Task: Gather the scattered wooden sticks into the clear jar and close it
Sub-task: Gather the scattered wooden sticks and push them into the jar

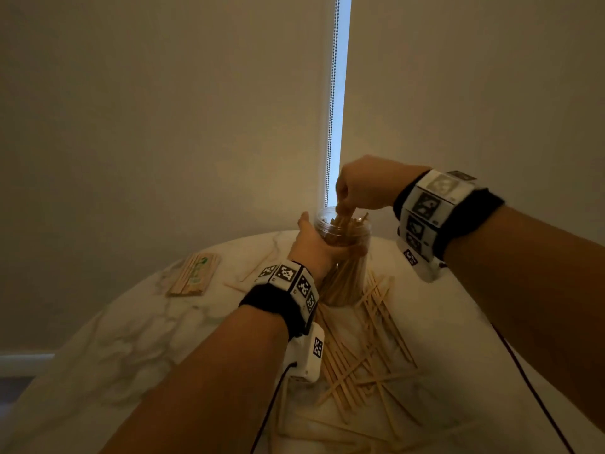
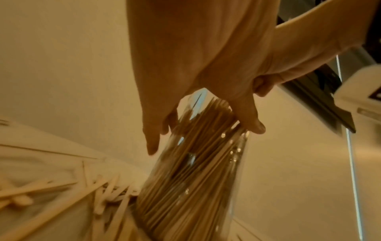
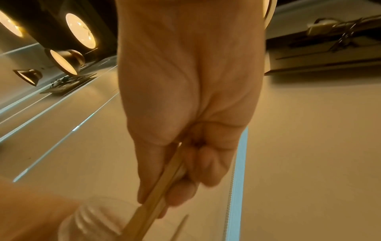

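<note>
The clear jar (image 1: 343, 257) stands open on the marble table (image 1: 137, 339), packed with wooden sticks (image 2: 185, 187). My left hand (image 1: 314, 244) grips the jar near its top, fingers curled round the wall (image 2: 206, 143). My right hand (image 1: 357, 188) hovers over the jar's mouth and pinches a few sticks (image 3: 160, 192) between thumb and fingers, their lower ends inside the threaded rim (image 3: 88, 218). Several loose sticks (image 1: 366, 365) lie scattered on the table in front of the jar. No lid shows in any view.
A flat packet of sticks (image 1: 193, 273) lies at the table's far left. A couple of single sticks (image 1: 248, 276) rest between it and the jar. Behind the table hang roller blinds with a bead chain (image 1: 332, 109). Cables (image 1: 523, 371) trail from both wrists across the table.
</note>
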